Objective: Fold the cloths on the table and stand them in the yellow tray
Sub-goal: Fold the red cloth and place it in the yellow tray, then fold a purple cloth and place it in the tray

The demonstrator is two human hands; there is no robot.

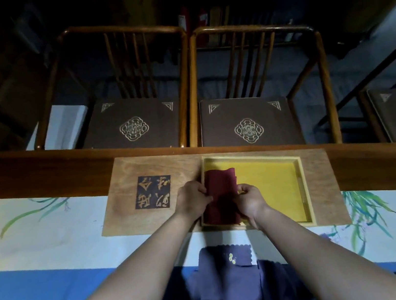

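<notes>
Both hands grip a folded dark red cloth [220, 195] at the left end of the yellow tray [268, 180]: the left hand [192, 197] pinches its left edge, the right hand [249, 200] its right edge. This looks like the placing step, so next the cloth must be settled on edge against the tray's left wall and let go without toppling. A navy cloth [225, 271] lies unfolded on the table [51, 238] just below the forearms, seemingly next.

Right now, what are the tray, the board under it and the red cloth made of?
Yellow tray: looks like pale wood walls with a matte yellow floor.
Wooden board: brown wood, visible grain, dark stamped seal.
Dark red cloth: soft matte fabric, wavy edge.
</notes>
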